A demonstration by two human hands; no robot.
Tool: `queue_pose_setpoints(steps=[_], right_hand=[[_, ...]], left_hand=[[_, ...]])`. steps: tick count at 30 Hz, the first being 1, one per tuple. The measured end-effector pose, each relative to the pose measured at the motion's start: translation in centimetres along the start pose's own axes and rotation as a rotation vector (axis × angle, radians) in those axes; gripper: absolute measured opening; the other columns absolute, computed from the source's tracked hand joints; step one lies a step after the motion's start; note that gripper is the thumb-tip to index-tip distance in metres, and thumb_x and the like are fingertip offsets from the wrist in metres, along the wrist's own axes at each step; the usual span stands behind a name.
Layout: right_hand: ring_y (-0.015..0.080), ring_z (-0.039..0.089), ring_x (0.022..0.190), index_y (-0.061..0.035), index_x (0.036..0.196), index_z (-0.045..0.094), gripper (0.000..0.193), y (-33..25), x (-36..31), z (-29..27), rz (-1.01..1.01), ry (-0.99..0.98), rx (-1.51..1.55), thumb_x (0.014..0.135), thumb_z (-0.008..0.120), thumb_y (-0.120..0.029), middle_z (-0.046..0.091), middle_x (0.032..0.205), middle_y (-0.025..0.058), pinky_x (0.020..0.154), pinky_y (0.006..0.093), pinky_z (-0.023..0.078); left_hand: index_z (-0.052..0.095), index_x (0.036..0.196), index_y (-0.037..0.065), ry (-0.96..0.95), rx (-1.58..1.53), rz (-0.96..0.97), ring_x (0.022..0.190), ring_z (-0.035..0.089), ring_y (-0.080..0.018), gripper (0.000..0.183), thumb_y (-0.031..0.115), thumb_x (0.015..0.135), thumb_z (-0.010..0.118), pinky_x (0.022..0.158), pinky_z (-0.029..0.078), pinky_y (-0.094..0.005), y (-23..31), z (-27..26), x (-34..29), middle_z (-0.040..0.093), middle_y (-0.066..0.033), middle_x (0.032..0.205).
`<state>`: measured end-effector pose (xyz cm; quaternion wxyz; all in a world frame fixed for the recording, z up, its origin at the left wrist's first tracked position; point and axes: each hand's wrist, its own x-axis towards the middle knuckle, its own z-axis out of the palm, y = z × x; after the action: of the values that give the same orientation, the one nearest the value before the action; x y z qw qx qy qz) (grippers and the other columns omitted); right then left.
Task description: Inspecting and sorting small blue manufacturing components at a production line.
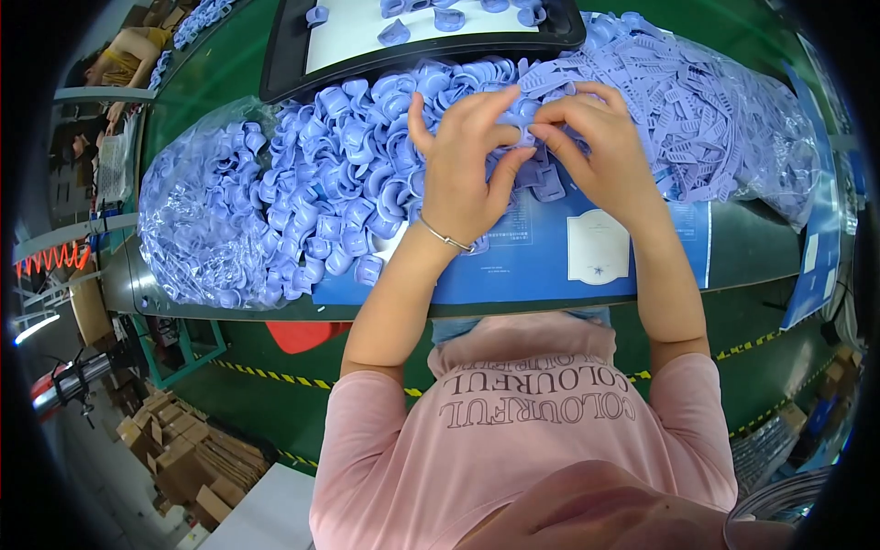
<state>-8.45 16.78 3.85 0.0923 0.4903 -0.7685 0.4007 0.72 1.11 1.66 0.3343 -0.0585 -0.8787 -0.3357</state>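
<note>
The head view shows, nearest, the two bare hands meeting above the table. The left hand [472,165], with a bracelet [446,238] on its wrist, has thumb and forefinger drawn narrow on a small periwinkle plastic piece [521,117]; its little finger stands out. The right hand [600,147] pinches at the same piece from the other side. Whether it is one part or two joined, I cannot tell, because fingers cover it.

To work well here, I would hold one side steady, let the other fingertips adjust gently, and lift the wrists off the loose parts.

By count: one blue printed sheet [541,270] beneath the hands; one heap of curved, cup-like pieces [321,156] to the left and one of flat slotted straps [687,119] to the right, both too many to count; two clear bags, left [170,220] and right [784,147]; farthest, one black-rimmed tray [282,64] bearing about seven visible pieces.
</note>
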Motion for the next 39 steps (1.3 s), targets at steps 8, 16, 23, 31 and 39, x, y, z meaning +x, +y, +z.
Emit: queue_pose_setpoints(steps=[8, 16, 23, 31, 39], right_hand=[[0.0179, 0.060, 0.084, -0.0022, 0.090, 0.062, 0.007, -0.2, 0.0, 0.1, 0.204, -0.003, 0.341, 0.084, 0.063, -0.006, 0.065, 0.086, 0.0052, 0.082, 0.0293, 0.045], [0.0099, 0.057, 0.076, 0.0021, 0.095, 0.063, 0.012, 0.1, -0.1, -0.3, 0.275, -0.082, 0.685, 0.089, 0.059, -0.007, 0.064, 0.083, 0.0048, 0.068, 0.0228, 0.046], [0.0133, 0.060, 0.061, 0.0010, 0.100, 0.064, 0.018, -0.3, 0.0, -0.8, 0.355, -0.712, 0.653, 0.090, 0.058, -0.014, 0.062, 0.070, 0.0040, 0.050, 0.0253, 0.046], [0.0204, 0.060, 0.090, -0.0065, 0.107, 0.063, 0.022, 2.3, 0.0, -1.0, 0.320, 0.120, 0.238, 0.086, 0.061, -0.014, 0.064, 0.096, 0.0078, 0.076, 0.0292, 0.047], [0.0244, 0.053, 0.080, -0.0076, 0.093, 0.067, 0.020, 2.5, -0.2, -0.7, 0.064, 0.134, -0.419, 0.074, 0.072, -0.008, 0.055, 0.090, 0.0078, 0.070, 0.0322, 0.044]], left_hand=[[0.054, 0.117, 0.010, -0.066, -0.110, 0.138, 0.110, 0.054, -0.0205, 0.044, 0.009, 0.075, 0.070, 0.108, 0.005, -0.0543, 0.0, -0.3, 0.3, 0.065, -0.0039, 0.100], [0.037, 0.127, 0.000, 0.146, -0.406, 0.040, 0.108, 0.054, -0.0243, 0.054, 0.005, 0.082, 0.066, 0.107, 0.021, -0.0451, 0.0, -0.2, 0.5, 0.065, -0.0064, 0.096], [0.054, 0.109, 0.007, 0.328, -0.316, -0.298, 0.091, 0.056, -0.0207, 0.036, 0.007, 0.075, 0.065, 0.094, 0.034, -0.0368, -2.7, -1.7, 1.0, 0.063, -0.0032, 0.087], [0.064, 0.090, 0.015, -0.179, 0.226, 0.037, 0.099, 0.053, -0.0226, 0.021, 0.018, 0.069, 0.066, 0.099, 0.026, -0.0488, -0.6, -0.6, 0.3, 0.063, 0.0003, 0.091], [0.064, 0.090, 0.016, -0.202, 0.299, 0.016, 0.096, 0.054, -0.0211, 0.016, 0.016, 0.074, 0.066, 0.102, 0.019, -0.0536, -1.2, 0.2, -0.3, 0.063, 0.0019, 0.091]])
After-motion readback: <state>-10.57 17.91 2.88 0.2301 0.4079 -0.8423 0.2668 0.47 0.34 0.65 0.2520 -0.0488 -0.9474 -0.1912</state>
